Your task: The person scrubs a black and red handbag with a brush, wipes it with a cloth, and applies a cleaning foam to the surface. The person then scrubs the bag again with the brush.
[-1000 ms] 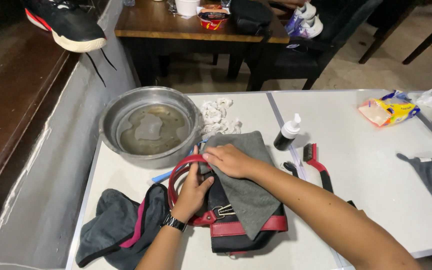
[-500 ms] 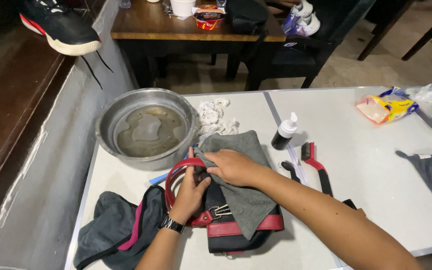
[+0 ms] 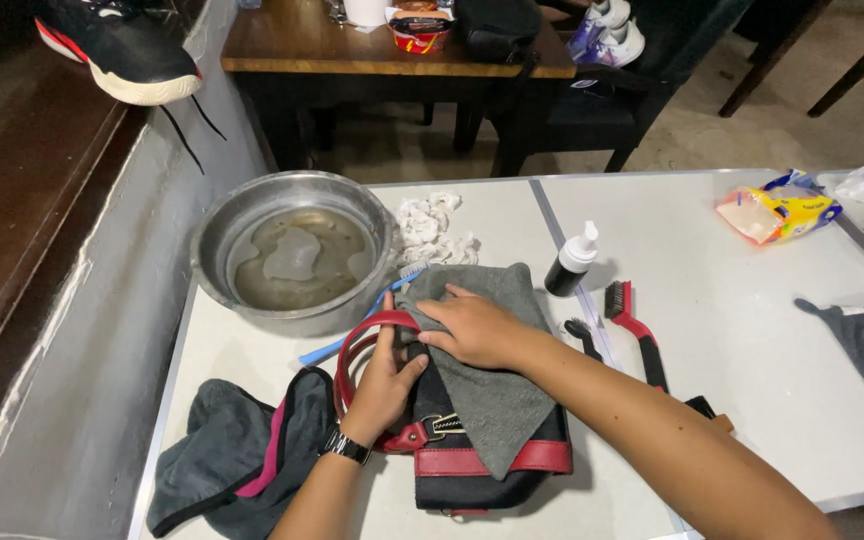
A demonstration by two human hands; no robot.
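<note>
Table [image 3: 752, 330] (white) beside grey wall [image 3: 82, 400].

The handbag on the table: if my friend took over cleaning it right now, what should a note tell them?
Left hand: gripping the red handle of the handbag, holding it steady.
Right hand: pressing the grey cloth flat on the bag's upper part, near the handle.
Things: the dark handbag with red trim lies flat on the white table. A metal basin of cloudy water sits behind it; a small spray bottle and a red brush lie to the right.
Done: the cloth is on the bag; how much is clean cannot be told.
Left: probably the wiping of the handle and the rest of the bag.
</note>
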